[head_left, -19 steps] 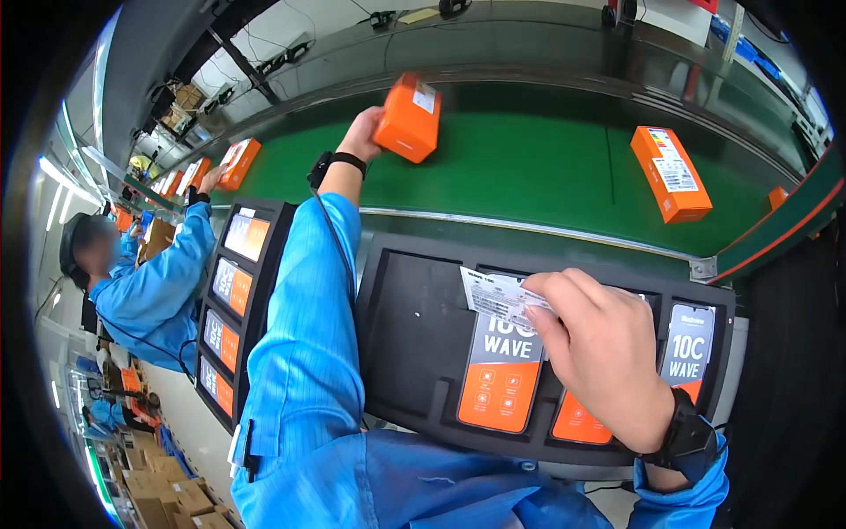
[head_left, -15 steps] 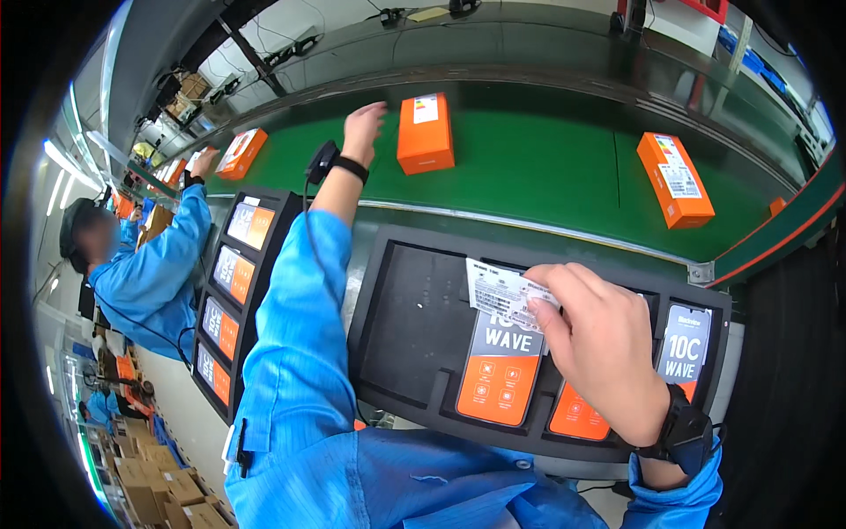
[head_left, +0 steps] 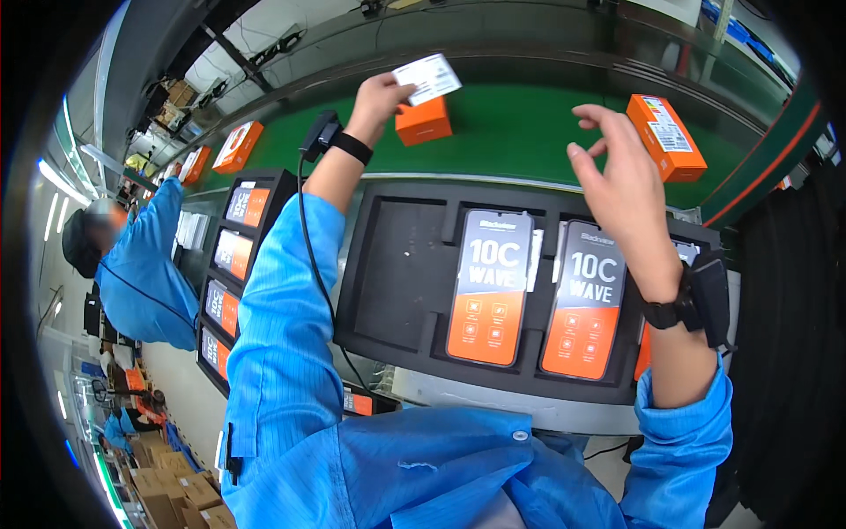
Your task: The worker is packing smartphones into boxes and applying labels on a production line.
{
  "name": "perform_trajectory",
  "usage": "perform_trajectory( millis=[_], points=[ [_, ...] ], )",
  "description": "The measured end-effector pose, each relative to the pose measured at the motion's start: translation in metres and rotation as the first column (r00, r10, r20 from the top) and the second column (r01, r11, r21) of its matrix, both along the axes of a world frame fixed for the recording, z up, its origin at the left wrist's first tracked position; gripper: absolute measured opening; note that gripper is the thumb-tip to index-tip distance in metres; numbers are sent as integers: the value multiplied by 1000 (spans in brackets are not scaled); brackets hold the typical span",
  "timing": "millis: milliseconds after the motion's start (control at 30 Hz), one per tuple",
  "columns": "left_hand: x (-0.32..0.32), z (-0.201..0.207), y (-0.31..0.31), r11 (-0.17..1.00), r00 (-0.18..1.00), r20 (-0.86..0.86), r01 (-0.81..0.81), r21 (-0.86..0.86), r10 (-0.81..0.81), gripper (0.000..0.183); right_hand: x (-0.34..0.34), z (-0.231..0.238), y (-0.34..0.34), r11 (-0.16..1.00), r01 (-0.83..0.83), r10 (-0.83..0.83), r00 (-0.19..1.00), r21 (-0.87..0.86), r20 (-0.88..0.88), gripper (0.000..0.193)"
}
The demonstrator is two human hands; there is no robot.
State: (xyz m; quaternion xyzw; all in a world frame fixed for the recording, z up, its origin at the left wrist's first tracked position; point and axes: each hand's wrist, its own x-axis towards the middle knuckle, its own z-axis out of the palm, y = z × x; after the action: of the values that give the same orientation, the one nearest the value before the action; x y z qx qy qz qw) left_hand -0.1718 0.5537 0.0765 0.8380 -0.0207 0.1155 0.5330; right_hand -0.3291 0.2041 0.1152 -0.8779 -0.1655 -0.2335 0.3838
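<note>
My left hand (head_left: 377, 95) is stretched out over the green conveyor belt (head_left: 520, 132) and pinches a small white label card (head_left: 427, 78) just above an orange box (head_left: 423, 122). My right hand (head_left: 617, 176) hovers with fingers spread and nothing in them, above the black tray (head_left: 397, 273). Two phones with orange and white screen stickers (head_left: 489, 286) (head_left: 582, 300) lie side by side in the tray's slots, below my right hand.
Another orange box (head_left: 667, 137) lies on the belt at the right, more (head_left: 236, 145) at the far left. A second black tray of phones (head_left: 231, 264) stands to my left. A person in a blue coat (head_left: 141, 264) works there.
My left hand let go of the orange box and now holds the white label card. My right hand lifted off the tray, uncovering the phones, and no longer holds the card.
</note>
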Motion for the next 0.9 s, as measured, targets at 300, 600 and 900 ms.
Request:
perform_trajectory(
  millis=[300,600,900],
  points=[
    [34,-34,36,415,914,134,-300,859,382,80,1,-11,5,965,-25,58,991,-259,118,25],
    [-243,28,-77,966,967,-87,226,-123,-238,44,3,-9,-2,976,-8,31,994,-219,102,22],
    [-296,31,-97,885,838,-457,65,-461,-300,49,0,0,-3,990,-74,80,996,-117,47,20]
  ],
)
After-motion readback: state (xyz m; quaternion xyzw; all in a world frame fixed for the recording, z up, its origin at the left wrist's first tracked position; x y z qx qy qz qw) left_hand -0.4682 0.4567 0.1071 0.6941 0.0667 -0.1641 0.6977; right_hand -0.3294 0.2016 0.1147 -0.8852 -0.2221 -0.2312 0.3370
